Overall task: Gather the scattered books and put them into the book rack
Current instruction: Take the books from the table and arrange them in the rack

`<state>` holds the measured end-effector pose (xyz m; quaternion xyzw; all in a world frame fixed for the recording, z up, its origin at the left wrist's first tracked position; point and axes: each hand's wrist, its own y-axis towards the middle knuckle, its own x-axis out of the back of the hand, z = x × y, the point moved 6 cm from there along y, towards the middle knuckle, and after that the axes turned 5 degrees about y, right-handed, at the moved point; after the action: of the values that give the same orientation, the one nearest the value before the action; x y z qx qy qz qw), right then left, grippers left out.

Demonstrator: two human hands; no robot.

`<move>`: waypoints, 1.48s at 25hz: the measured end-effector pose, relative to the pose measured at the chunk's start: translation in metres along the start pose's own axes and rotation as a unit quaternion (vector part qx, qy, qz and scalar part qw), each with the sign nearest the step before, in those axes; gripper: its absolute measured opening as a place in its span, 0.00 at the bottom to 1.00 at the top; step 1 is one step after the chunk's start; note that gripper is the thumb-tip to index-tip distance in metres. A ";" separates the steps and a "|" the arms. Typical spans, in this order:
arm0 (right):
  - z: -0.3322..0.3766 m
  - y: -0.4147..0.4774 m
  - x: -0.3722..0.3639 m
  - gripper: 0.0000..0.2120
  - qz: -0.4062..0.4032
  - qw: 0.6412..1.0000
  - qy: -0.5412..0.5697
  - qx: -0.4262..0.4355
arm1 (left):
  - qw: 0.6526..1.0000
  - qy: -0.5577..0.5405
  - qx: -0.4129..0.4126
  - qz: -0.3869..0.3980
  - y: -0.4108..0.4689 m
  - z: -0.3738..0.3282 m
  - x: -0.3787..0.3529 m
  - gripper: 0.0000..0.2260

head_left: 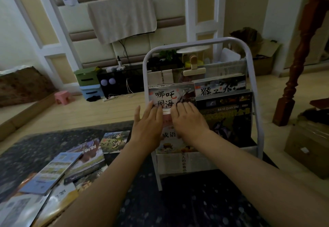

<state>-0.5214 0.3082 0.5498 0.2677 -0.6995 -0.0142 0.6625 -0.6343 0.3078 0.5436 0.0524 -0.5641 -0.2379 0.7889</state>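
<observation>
left hand (147, 120) fingers straight, pressing thin books (167, 113) in book rack (249, 57); right hand (189, 119) fingers curled over their top edge, seemingly gripping. scattered books (53, 169) on table (178, 201).

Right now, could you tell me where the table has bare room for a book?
Free: the tablecloth in front of the book rack, between the forearms, and the far-left strip beyond the scattered books. Crowded: the near-left corner, where those books overlap, and the rack's left pocket, where left hand and right hand touch its stack of books.
</observation>
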 end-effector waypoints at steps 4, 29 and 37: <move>0.000 0.001 -0.005 0.26 -0.030 1.000 -0.001 -0.009 | 1.000 -0.007 0.001 -0.003 0.000 -0.001 -0.002 0.45; 0.051 0.000 0.043 0.33 -0.042 0.995 0.092 0.028 | 0.985 -0.168 -0.023 0.018 -0.034 0.064 0.009 0.45; 0.232 0.023 -0.015 0.27 0.100 0.958 0.236 0.132 | 0.941 -0.156 0.159 0.255 -0.181 0.212 -0.105 0.39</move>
<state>-0.7464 0.2565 0.5170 0.2776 -0.5419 0.2080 0.7655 -0.9113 0.2334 0.4654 -0.0061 -0.7051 0.0588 0.7067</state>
